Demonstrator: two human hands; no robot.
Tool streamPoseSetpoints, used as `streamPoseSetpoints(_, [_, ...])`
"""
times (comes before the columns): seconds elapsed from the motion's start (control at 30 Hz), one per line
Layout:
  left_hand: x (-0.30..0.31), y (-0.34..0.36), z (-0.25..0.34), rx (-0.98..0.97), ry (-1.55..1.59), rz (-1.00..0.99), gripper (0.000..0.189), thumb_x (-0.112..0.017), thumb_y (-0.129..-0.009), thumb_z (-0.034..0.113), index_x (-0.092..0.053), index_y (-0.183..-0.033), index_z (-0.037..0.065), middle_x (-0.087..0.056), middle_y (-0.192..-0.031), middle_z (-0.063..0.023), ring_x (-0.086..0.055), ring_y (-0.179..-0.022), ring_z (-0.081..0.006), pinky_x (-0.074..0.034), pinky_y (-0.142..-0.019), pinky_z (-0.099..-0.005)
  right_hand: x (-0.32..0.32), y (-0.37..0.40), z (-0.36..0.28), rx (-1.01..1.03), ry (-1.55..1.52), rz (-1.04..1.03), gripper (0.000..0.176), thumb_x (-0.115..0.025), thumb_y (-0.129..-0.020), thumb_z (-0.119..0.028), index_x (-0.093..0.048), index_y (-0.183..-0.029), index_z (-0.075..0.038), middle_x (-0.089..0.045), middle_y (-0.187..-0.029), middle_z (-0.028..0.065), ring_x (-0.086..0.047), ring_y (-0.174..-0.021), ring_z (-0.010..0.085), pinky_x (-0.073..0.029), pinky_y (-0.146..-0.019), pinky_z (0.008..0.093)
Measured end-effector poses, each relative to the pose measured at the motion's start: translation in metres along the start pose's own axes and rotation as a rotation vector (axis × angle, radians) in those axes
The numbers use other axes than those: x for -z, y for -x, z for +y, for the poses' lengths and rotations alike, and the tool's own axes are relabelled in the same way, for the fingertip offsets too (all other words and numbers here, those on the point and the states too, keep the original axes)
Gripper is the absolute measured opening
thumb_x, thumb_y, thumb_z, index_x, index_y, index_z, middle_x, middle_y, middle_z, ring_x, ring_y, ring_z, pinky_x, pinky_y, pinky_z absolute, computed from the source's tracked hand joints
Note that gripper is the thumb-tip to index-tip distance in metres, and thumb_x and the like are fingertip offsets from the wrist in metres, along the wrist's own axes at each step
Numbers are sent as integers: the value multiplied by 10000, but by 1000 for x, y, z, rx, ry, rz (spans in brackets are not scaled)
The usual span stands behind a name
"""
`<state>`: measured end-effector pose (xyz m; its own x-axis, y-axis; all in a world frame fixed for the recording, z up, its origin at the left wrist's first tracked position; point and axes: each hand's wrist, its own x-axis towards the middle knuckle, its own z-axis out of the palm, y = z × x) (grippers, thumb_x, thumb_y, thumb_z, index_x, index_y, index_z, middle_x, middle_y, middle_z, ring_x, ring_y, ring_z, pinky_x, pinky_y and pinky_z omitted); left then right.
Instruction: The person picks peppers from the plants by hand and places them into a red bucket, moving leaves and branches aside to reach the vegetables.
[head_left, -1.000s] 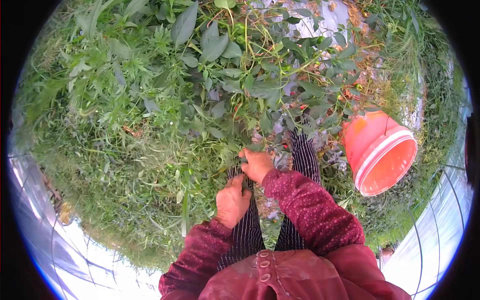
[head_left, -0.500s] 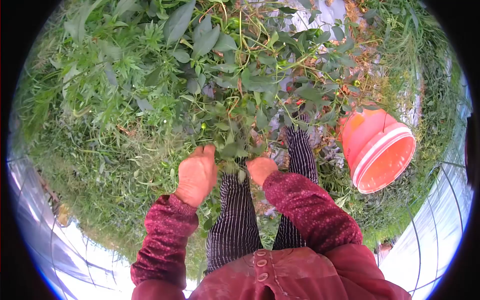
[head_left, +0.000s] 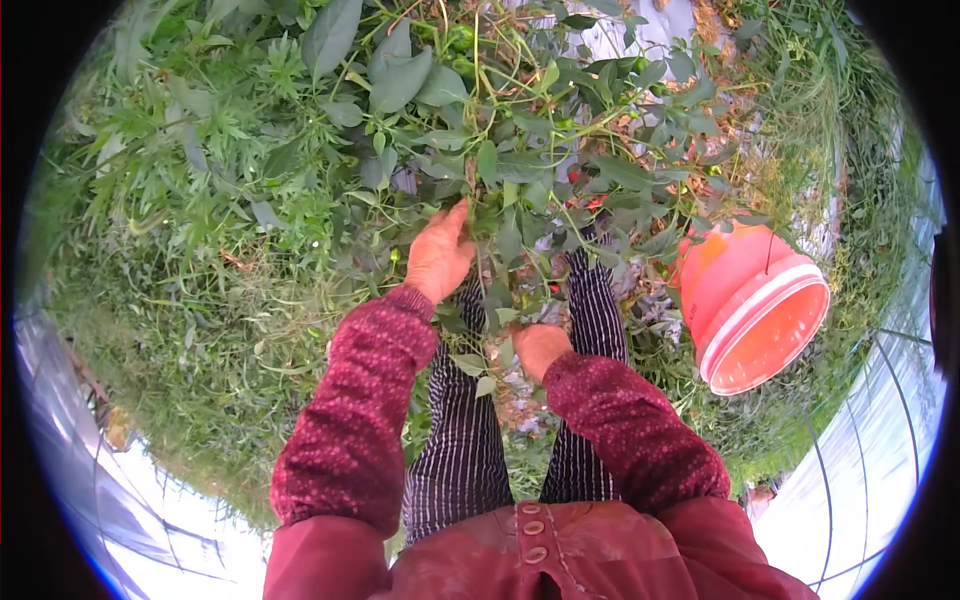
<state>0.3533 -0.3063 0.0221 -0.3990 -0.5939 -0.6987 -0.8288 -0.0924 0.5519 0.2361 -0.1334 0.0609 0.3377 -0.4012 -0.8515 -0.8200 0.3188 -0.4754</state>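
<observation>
My left hand (head_left: 440, 255) reaches into a leafy green plant (head_left: 525, 165), its index finger stretched forward and its thumb apart. Leaves and stems lie around the fingertips, and I see nothing held there. Lower and to the right, my right hand (head_left: 541, 350) is closed beside the hanging leaves (head_left: 470, 364), close to my right trouser leg. Its fingertips are turned away, so what they hold, if anything, is hidden. Small red fruits (head_left: 597, 202) show among the foliage ahead of my hands.
An orange-pink bucket (head_left: 735, 300) with a pale rim is at the right, its mouth facing the lower right. My striped trouser legs (head_left: 465, 440) stand among the plants. Dense weeds (head_left: 220, 200) fill the left, and pale ground sheeting (head_left: 650, 35) shows at the top.
My left hand has moved forward and right, deeper into the plant, and its index finger has stretched out. My right hand has shifted slightly right and back toward me.
</observation>
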Motion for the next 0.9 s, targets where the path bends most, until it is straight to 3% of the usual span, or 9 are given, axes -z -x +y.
streamPoseSetpoints(0.1, [-10, -11, -2, -35, -357, -16, 345, -602, -742, 126, -583, -1081, 61, -552, -1052, -188, -587, -897, -356, -481, -775, -436, -13, -2, 8, -31, 14, -154, 225, -518, -796, -23, -595, -1002, 22, -640, -927, 187, -640, -853, 304, -523, -729, 407])
streamPoseSetpoints(0.13, [-7, -15, 2, 7, -324, -11, 405, -630, -731, 241, -564, -1072, 32, -528, -1091, -190, -569, -930, -355, -475, -796, -423, -15, -1, 10, -32, 16, -156, 225, -518, -796, -23, -595, -1002, 22, -640, -927, 187, -640, -853, 304, -523, -729, 407])
streamPoseSetpoints(0.23, [3, -7, 15, -54, -412, -8, 365, -618, -724, 283, -596, -1005, 50, -543, -1046, -195, -589, -886, -358, -494, -744, -434, -18, 4, 19, -49, -83, -115, 263, -526, -801, -64, -596, -1050, -16, -637, -950, 205, -638, -865, 315, -522, -733, 413])
streamPoseSetpoints(0.37, [3, 28, 13, 59, -400, -132, 372, -613, -723, 324, -592, -968, 46, -587, -950, -180, -608, -822, -355, -505, -712, -427, 39, 10, 23, -35, -384, 228, 311, -528, -802, -115, -596, -1105, -107, -638, -966, 183, -629, -871, 323, -516, -740, 413])
streamPoseSetpoints(0.43, [-13, 49, 6, 68, -414, -131, 368, -612, -728, 324, -586, -954, 35, -595, -930, -180, -614, -804, -350, -509, -704, -421, 73, 4, 21, -292, -480, 296, 315, -548, -802, -155, -587, -1111, -105, -635, -997, 178, -622, -891, 329, -502, -762, 413])
streamPoseSetpoints(0.53, [-36, 73, 1, 98, -414, -136, 341, -595, -746, 306, -577, -935, 23, -606, -915, -193, -619, -804, -349, -508, -700, -422, 64, -20, 10, -111, -688, 590, 319, -584, -794, -209, -585, -1088, -84, -637, -1004, 180, -621, -902, 339, -496, -770, 401])
streamPoseSetpoints(0.63, [-40, 80, 3, 101, -424, -142, 335, -589, -762, 295, -568, -957, 24, -621, -869, -211, -624, -796, -354, -505, -703, -425, 56, -44, -8, -161, -856, 443, 338, -606, -780, -241, -580, -1064, -59, -644, -993, 162, -619, -913, 341, -487, -800, 387])
streamPoseSetpoints(0.73, [-31, 83, 9, 187, -286, -179, 319, -593, -768, 297, -584, -901, 8, -629, -799, -218, -625, -761, -367, -503, -712, -420, 36, -71, -19, -228, -1131, 508, 427, -607, -779, -255, -540, -1151, -56, -633, -1034, 160, -611, -944, 330, -473, -831, 389])
streamPoseSetpoints(0.9, [-29, 118, 9, 402, -57, -373, 346, -565, -795, 336, -609, -805, -8, -628, -852, -244, -617, -848, -376, -478, -749, -462, -10, -82, -37, -106, -884, 471, 523, -629, -772, -241, -472, -1239, -64, -606, -1005, 179, -574, -982, 328, -459, -837, 400])
